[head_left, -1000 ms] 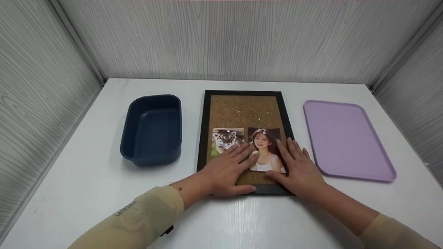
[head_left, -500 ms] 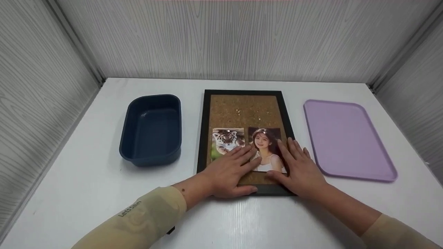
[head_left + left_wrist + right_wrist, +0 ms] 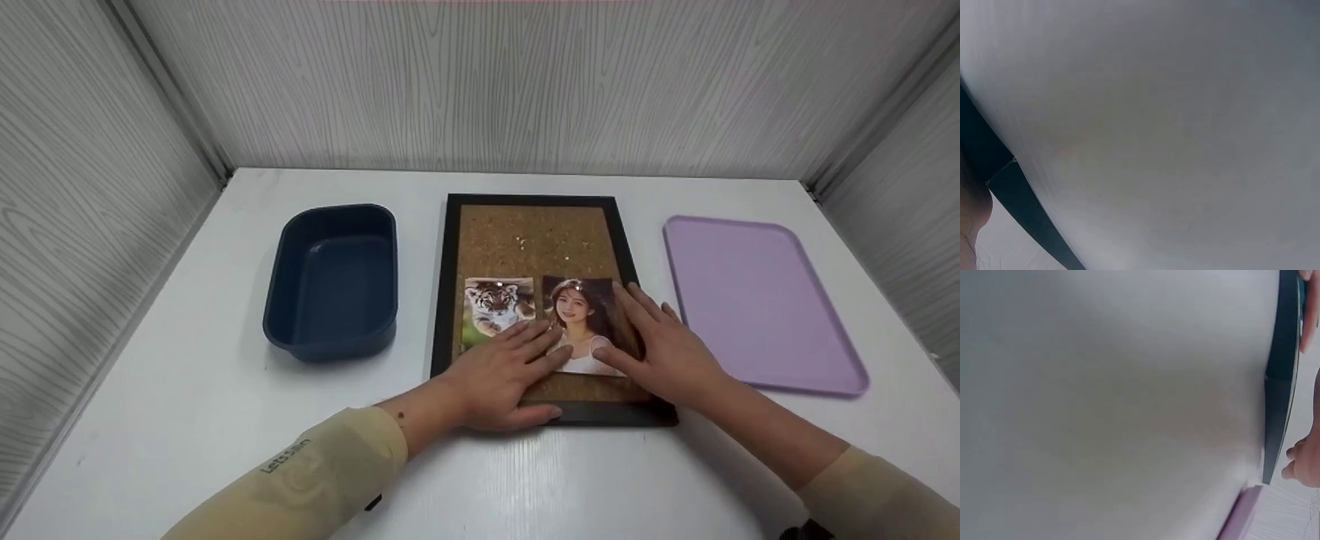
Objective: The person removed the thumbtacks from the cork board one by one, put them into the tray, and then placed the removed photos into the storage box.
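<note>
The right hand [image 3: 666, 349] has shifted outward, baring the near right corner of the board [image 3: 645, 414] on the tabletop [image 3: 517, 480]; its fingers are extended, gripping nothing. The left hand [image 3: 504, 375] lies flat over parts of the tiger photo [image 3: 495, 304] and portrait [image 3: 574, 315]. The 2 pictures sit side by side, apparently pinned; with nothing loose visible, little seems left. Beyond, speckled cork [image 3: 536, 223] runs to the far edge, gaps separating board from box [image 3: 341, 349], left, and tray [image 3: 757, 300], right.
</note>
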The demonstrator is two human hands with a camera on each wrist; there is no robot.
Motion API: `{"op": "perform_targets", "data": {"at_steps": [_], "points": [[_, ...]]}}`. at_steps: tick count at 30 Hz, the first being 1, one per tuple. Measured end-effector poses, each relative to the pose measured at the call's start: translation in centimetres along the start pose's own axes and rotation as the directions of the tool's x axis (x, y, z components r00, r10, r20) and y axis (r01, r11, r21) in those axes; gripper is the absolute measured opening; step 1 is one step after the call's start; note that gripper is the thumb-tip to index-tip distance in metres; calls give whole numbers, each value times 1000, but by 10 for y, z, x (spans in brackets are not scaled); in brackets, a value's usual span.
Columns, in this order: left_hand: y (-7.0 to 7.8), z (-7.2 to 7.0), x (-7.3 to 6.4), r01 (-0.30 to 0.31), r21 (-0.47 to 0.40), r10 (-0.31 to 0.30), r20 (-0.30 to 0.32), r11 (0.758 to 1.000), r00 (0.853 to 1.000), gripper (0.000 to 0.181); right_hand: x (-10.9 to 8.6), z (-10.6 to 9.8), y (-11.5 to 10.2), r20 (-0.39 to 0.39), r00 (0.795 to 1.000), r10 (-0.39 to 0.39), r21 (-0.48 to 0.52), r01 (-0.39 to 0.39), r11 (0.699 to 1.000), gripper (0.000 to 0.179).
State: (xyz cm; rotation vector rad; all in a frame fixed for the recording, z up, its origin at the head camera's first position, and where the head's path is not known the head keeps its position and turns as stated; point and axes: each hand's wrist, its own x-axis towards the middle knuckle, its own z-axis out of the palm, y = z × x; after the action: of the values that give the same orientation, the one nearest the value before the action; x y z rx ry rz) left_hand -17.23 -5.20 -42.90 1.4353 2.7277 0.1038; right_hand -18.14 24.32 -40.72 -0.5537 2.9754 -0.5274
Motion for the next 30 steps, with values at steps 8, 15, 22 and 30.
{"op": "perform_targets", "data": {"at_steps": [8,15,22,30], "points": [[1,1,-2,4,-20,-4,-4,1000,1000,85,24,-16,7,-30,997,-71,151,75,986,92],[0,1,-1,-9,-22,9,-20,1000,1000,83,41,-28,14,-60,997,-50,349,68,935,82],[0,1,-1,-32,-47,30,-36,998,999,81,55,-32,21,-79,996,-31,432,62,899,76],[-2,3,-1,-26,-43,25,-21,999,999,80,76,-34,31,-65,998,-14,551,48,833,63]]}}
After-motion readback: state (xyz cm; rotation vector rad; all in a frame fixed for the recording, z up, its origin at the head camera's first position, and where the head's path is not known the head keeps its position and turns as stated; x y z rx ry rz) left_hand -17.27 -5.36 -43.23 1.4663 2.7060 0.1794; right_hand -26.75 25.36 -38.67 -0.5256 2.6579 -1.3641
